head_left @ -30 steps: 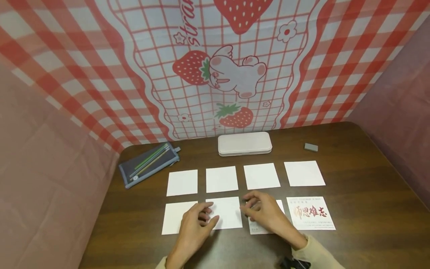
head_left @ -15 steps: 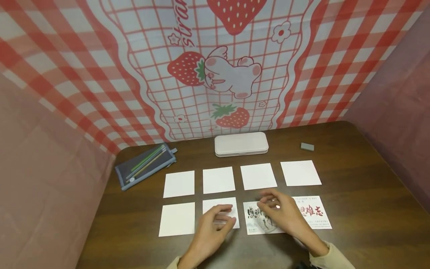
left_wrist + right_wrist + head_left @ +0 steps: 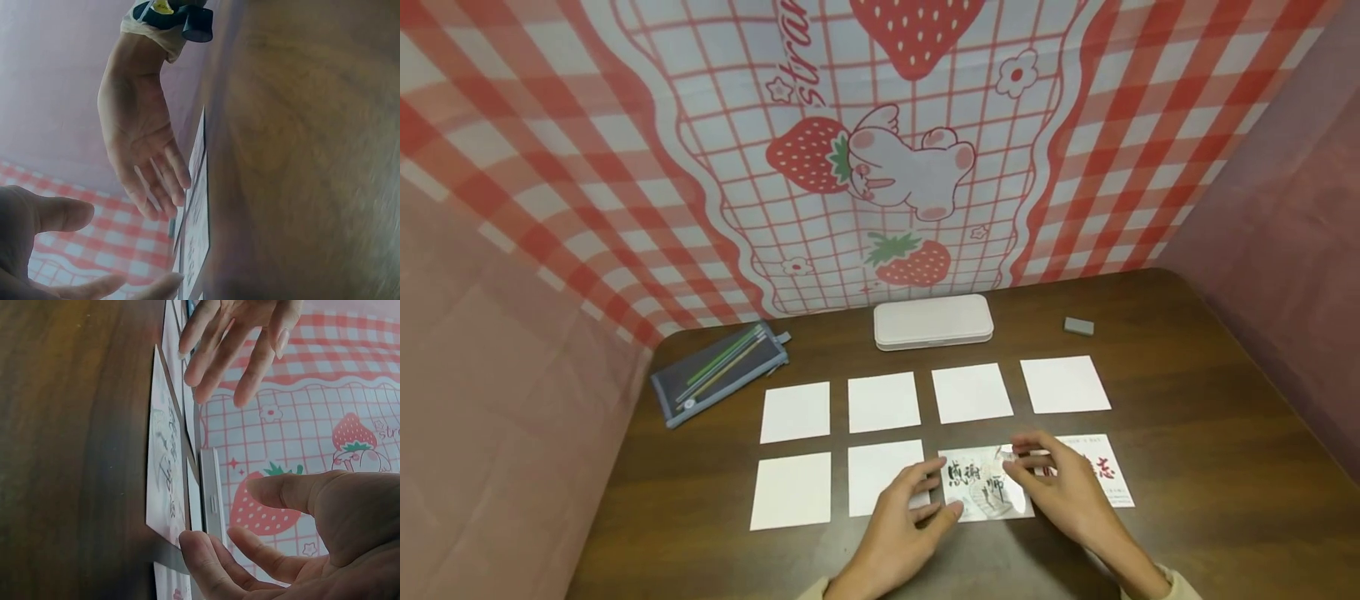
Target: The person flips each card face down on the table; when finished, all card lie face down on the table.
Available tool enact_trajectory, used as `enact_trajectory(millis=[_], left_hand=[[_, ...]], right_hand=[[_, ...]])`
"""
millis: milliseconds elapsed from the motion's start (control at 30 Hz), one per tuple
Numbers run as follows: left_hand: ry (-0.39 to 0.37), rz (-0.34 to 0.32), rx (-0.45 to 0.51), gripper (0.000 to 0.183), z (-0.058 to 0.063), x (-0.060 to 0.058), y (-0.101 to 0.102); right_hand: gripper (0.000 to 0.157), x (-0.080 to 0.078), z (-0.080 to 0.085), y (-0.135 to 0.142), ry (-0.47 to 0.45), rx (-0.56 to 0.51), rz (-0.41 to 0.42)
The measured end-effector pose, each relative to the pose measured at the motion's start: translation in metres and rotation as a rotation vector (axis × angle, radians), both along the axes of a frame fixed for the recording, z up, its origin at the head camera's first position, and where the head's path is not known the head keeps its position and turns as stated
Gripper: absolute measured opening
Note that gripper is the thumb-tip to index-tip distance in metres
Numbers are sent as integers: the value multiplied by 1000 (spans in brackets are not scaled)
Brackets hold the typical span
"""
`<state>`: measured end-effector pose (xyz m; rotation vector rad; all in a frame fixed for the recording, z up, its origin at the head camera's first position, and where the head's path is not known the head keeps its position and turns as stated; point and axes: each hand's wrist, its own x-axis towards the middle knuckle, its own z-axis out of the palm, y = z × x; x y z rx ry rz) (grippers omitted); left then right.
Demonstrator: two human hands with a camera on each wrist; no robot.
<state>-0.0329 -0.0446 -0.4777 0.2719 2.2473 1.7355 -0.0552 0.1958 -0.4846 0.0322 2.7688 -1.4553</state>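
On the table lies a card with black brush lettering [image 3: 977, 483], also seen edge-on in the right wrist view. At its left edge is my left hand [image 3: 904, 521], fingers loosely bent and nothing gripped. My right hand [image 3: 1067, 487] hovers over the gap on its right side, thumb and fingers apart. It partly hides a card with red lettering [image 3: 1105, 469]. In the right wrist view a fingertip of the right hand [image 3: 350, 531] comes close to the black-lettered card [image 3: 164, 462]; contact cannot be made out. A blank white card [image 3: 880, 475] lies partly behind the left hand.
More blank white cards form two rows, among them a back-row card [image 3: 973, 393] and a front-left card [image 3: 792, 492]. Behind them stand a white case [image 3: 932, 321], a mesh pencil pouch [image 3: 718, 371] and a grey eraser [image 3: 1078, 326]. A strawberry-print cloth [image 3: 917, 167] hangs behind the table.
Both hands have moved right, the left one from the blank cards to the black-lettered card's edge. The right hand has uncovered most of that card. The head view has shifted slightly.
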Motion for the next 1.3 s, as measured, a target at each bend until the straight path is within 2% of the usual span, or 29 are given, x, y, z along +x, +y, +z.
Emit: enact_trajectory(millis=[233,433,900,1100,1300], left_hand=[[16,-11,-38,59,-3,4,6],[48,3,-51,63,-6,5,10],[-28,16,-20,68,-5,7,12],[-15,17,-22,68,-7,6,14],[5,15,-28,67,-8,6,13]], right_hand=[[29,6,-2,2,10,-4,-13],[34,8,-3,0,-8,-17,-17],[38,12,-4,-6,-22,-74,-47],[36,14,-5,-9,18,-84,-53],[35,14,-4,-10,-3,-77,-80]])
